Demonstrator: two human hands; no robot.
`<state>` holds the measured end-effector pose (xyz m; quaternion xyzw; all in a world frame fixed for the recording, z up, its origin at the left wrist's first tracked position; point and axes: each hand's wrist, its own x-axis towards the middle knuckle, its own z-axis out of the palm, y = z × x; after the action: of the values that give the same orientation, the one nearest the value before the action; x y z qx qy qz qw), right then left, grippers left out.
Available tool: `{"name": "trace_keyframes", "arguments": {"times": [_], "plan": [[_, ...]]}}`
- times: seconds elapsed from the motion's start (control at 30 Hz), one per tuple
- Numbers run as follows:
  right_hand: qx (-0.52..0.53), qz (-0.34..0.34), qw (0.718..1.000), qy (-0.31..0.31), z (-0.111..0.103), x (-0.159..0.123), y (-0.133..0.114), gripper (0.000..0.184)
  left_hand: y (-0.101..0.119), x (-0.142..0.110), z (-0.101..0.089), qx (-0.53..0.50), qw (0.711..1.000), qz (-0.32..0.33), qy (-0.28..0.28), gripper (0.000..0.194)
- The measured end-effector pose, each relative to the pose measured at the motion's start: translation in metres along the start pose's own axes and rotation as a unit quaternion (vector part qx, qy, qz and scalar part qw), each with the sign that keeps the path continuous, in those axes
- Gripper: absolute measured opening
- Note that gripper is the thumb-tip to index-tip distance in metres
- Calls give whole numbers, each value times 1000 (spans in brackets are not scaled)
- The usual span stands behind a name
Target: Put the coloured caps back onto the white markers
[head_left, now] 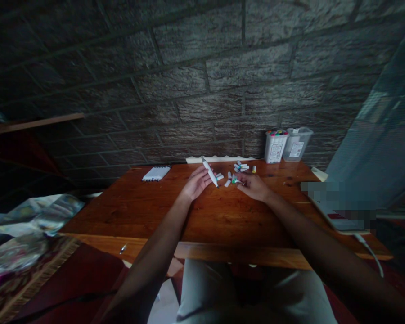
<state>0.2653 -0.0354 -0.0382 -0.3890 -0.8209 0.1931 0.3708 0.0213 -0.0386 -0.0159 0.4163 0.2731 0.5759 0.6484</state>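
Slanting in the clasped left hand, a white marker hangs above the desk; the right hand pinches a green-ended cap. Loose caps lie between and beyond them. Far right stand a marker-filled box and a clear box; far left, a notepad.

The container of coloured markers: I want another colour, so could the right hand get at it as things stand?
Likely yes: the container stands beyond the right hand, with tabletop between and coloured ends showing at its top. If the hand holds the small green piece, that may need putting down first.
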Motion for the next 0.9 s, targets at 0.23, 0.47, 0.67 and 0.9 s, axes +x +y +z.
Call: {"name": "trace_keyframes", "arguments": {"times": [0.23, 0.47, 0.67, 0.9], "plan": [[73, -15, 997, -22, 3, -2, 4, 17, 0, 0, 2, -10, 1000, 1, 16, 20], [196, 1, 979, -56, 11, -3, 4, 20, -1, 4, -3, -5, 998, 46, 31, 21], [98, 9, 989, -110, 6, -5, 8, 22, -1, 6, -6, -4, 996, 75, 39, 26], [104, 1, 993, -61, 6, -3, 4, 17, 0, 4, -2, 2, 997, 76, 28, 25]]}}
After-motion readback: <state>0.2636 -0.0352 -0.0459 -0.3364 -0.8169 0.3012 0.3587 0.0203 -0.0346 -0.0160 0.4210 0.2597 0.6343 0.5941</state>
